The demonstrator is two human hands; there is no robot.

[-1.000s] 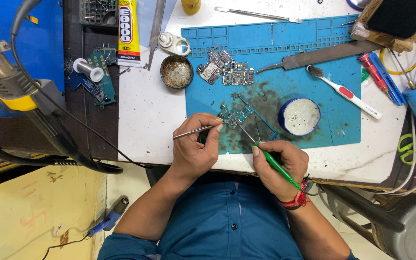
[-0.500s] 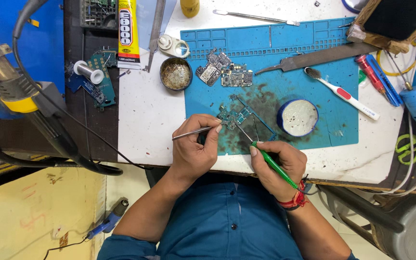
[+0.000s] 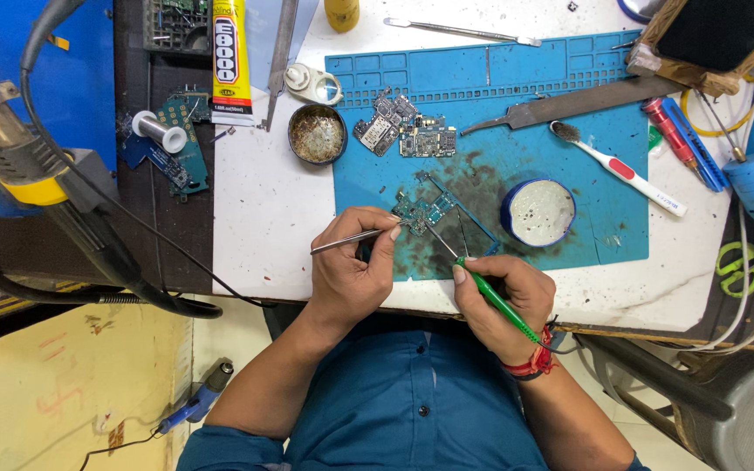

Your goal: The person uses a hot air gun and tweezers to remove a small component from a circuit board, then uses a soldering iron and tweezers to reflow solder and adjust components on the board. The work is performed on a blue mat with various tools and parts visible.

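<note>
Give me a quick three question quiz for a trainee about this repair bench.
1. True or false: the left hand holds slim metal tweezers.
2. Which tool is in the right hand? A) white toothbrush B) green-handled probe C) flat metal file
3. Fill in: the small green circuit board being worked on lies on the ____ silicone work mat.

Key: 1 true; 2 B; 3 blue.
</note>
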